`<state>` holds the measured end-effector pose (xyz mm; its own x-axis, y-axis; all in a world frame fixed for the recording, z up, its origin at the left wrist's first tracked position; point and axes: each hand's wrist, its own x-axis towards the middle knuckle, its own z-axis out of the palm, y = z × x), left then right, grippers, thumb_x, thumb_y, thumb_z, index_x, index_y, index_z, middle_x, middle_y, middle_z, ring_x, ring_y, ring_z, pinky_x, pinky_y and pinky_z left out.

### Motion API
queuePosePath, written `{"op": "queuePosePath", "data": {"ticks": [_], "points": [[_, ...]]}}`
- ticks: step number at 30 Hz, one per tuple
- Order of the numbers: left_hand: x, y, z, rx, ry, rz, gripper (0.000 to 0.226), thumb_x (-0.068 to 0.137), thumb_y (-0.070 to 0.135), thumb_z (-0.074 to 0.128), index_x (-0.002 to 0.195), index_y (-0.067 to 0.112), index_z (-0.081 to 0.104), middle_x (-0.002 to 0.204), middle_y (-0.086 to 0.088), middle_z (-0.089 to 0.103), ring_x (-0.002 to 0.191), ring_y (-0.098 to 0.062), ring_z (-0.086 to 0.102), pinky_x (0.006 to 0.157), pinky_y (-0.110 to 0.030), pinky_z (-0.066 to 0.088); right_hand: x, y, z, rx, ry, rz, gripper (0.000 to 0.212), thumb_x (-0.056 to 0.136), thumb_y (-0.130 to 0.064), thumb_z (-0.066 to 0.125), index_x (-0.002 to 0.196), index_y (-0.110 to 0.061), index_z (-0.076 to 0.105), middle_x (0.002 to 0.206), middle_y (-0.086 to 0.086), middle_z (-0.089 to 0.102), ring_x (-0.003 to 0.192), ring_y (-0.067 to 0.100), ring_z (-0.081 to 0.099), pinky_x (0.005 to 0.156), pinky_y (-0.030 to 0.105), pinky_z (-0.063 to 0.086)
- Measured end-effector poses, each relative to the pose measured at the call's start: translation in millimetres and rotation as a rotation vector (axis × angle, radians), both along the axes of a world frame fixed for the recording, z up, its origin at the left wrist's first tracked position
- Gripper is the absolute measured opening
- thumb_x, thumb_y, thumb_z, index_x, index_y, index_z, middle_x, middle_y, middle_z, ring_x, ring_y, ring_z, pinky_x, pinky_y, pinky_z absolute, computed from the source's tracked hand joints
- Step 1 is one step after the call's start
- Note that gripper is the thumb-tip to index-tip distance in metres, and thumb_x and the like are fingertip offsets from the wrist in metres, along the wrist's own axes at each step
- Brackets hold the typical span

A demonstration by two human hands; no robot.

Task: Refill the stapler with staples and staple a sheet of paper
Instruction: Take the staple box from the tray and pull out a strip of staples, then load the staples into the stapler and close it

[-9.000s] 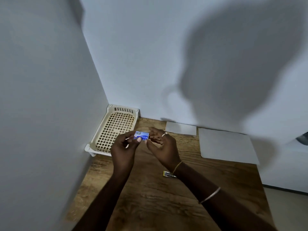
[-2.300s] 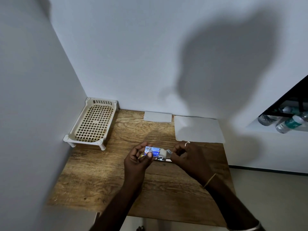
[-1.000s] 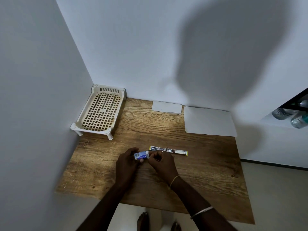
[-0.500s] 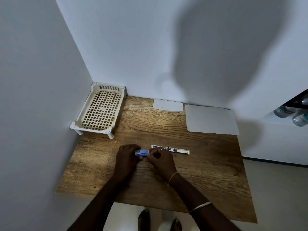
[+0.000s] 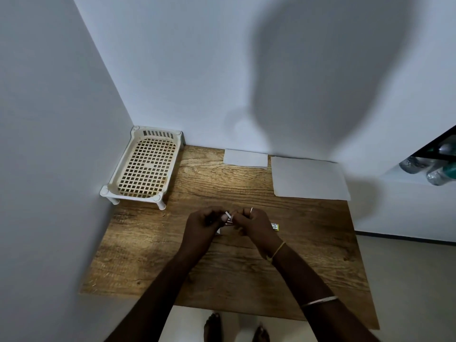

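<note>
My left hand (image 5: pixel 203 223) and my right hand (image 5: pixel 255 224) meet above the middle of the wooden table (image 5: pixel 308 243). Both are closed around the small staple box (image 5: pixel 229 220), which is mostly hidden by the fingers. A small pale piece (image 5: pixel 228 215) sticks up between the fingertips; I cannot tell if it is a box flap or staples. The stapler lies opened flat on the table behind my right hand, and only its yellow-tipped end (image 5: pixel 275 227) shows. A large sheet of paper (image 5: pixel 308 178) lies at the back right, and a smaller sheet (image 5: pixel 245 157) lies beside it.
A cream plastic lattice tray on short legs (image 5: pixel 145 169) stands in the back left corner against the walls. Plastic bottles (image 5: pixel 434 169) lie on a shelf at the right. My bare feet (image 5: pixel 234 327) show below the table's near edge.
The hands have shifted right and now cover most of the stapler. The blue box has gone from plain sight into the fingers, and a pale piece now shows between the fingertips.
</note>
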<state>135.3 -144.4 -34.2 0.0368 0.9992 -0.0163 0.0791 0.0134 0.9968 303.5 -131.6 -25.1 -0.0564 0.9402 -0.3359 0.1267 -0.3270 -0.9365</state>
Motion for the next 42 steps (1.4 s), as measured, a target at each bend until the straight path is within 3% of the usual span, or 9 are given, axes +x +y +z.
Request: {"op": "queuePosePath", "data": {"ticks": [4, 7, 10, 15, 18, 22, 27, 32, 42], "points": [[5.8, 6.1, 1.9, -0.085, -0.203, 0.019, 0.011, 0.089, 0.008, 0.075, 0.099, 0.006, 0.079, 0.094, -0.012, 0.079, 0.091, -0.026, 0.075, 0.080, -0.036, 0.062, 14.3, 4.1, 13.5, 0.032, -0.024, 0.023, 0.011, 0.088, -0.020, 0.074, 0.077, -0.018, 0.075, 0.068, -0.002, 0.069, 0.061, 0.006, 0.061, 0.055, 0.023, 0.047], [10.4, 12.1, 4.8, -0.149, -0.274, 0.054, 0.016, 0.088, 0.016, 0.077, 0.101, 0.007, 0.079, 0.095, -0.012, 0.080, 0.090, -0.022, 0.076, 0.079, -0.031, 0.060, 25.7, 7.8, 25.7, 0.270, -0.264, -0.031, 0.002, 0.088, -0.021, 0.075, 0.089, -0.020, 0.076, 0.080, -0.007, 0.074, 0.069, 0.002, 0.065, 0.060, 0.015, 0.049], [17.8, 19.1, 7.0, -0.156, -0.269, 0.034, 0.015, 0.091, 0.021, 0.076, 0.102, 0.011, 0.080, 0.095, -0.011, 0.080, 0.088, -0.019, 0.075, 0.078, -0.028, 0.060, 32.1, 14.9, 36.6, 0.429, -0.455, 0.029, 0.013, 0.090, -0.022, 0.074, 0.103, -0.024, 0.076, 0.098, -0.011, 0.074, 0.082, 0.003, 0.067, 0.066, 0.012, 0.050], [28.5, 27.0, 7.0, -0.120, -0.219, 0.005, 0.013, 0.095, 0.023, 0.072, 0.099, 0.013, 0.079, 0.093, -0.010, 0.079, 0.089, -0.024, 0.074, 0.082, -0.041, 0.061, 35.1, 28.3, 43.4, 0.520, -0.734, 0.189, 0.025, 0.085, -0.035, 0.077, 0.109, -0.027, 0.076, 0.098, -0.009, 0.075, 0.080, 0.007, 0.067, 0.073, 0.030, 0.055], [31.3, 27.9, 2.9, -0.111, -0.170, 0.020, 0.012, 0.094, 0.023, 0.072, 0.096, 0.014, 0.079, 0.088, -0.010, 0.078, 0.085, -0.024, 0.073, 0.080, -0.042, 0.060, 32.5, 28.9, 38.3, 0.525, -0.802, 0.202, 0.019, 0.087, -0.043, 0.072, 0.101, -0.032, 0.077, 0.090, -0.011, 0.073, 0.077, 0.004, 0.065, 0.068, 0.032, 0.056], [29.3, 25.4, -4.7, -0.093, -0.128, 0.044, 0.009, 0.093, 0.024, 0.074, 0.095, 0.019, 0.080, 0.086, -0.001, 0.079, 0.084, -0.011, 0.074, 0.074, -0.023, 0.057, 28.0, 29.0, 23.6, 0.478, -0.822, 0.191, 0.022, 0.087, -0.051, 0.067, 0.098, -0.035, 0.076, 0.089, -0.013, 0.071, 0.080, 0.003, 0.063, 0.064, 0.029, 0.054], [18.3, 22.6, -23.3, -0.148, 0.014, 0.217, 0.013, 0.092, 0.019, 0.074, 0.104, 0.018, 0.078, 0.100, 0.005, 0.078, 0.099, -0.009, 0.072, 0.091, -0.040, 0.059, 18.7, 29.7, -4.5, 0.308, -0.841, 0.154, 0.016, 0.079, -0.040, 0.075, 0.090, -0.029, 0.079, 0.094, -0.010, 0.071, 0.098, 0.013, 0.059, 0.077, 0.031, 0.051], [6.6, 15.4, -32.0, -0.167, 0.110, 0.343, 0.015, 0.092, 0.018, 0.073, 0.099, 0.032, 0.074, 0.096, 0.018, 0.074, 0.091, 0.010, 0.066, 0.089, -0.031, 0.058, 9.2, 24.3, -20.5, 0.152, -0.943, 0.232, 0.016, 0.078, -0.039, 0.076, 0.092, -0.033, 0.078, 0.105, -0.009, 0.067, 0.111, 0.019, 0.055, 0.091, 0.038, 0.047], [6.9, 8.0, -31.9, -0.160, 0.124, 0.333, 0.013, 0.092, 0.021, 0.074, 0.101, 0.030, 0.074, 0.098, 0.017, 0.074, 0.094, 0.009, 0.066, 0.085, -0.020, 0.054, 6.4, 24.8, -22.9, 0.117, -1.008, 0.237, 0.019, 0.085, -0.041, 0.072, 0.102, -0.034, 0.077, 0.111, -0.006, 0.069, 0.114, 0.021, 0.056, 0.097, 0.043, 0.047]]}}
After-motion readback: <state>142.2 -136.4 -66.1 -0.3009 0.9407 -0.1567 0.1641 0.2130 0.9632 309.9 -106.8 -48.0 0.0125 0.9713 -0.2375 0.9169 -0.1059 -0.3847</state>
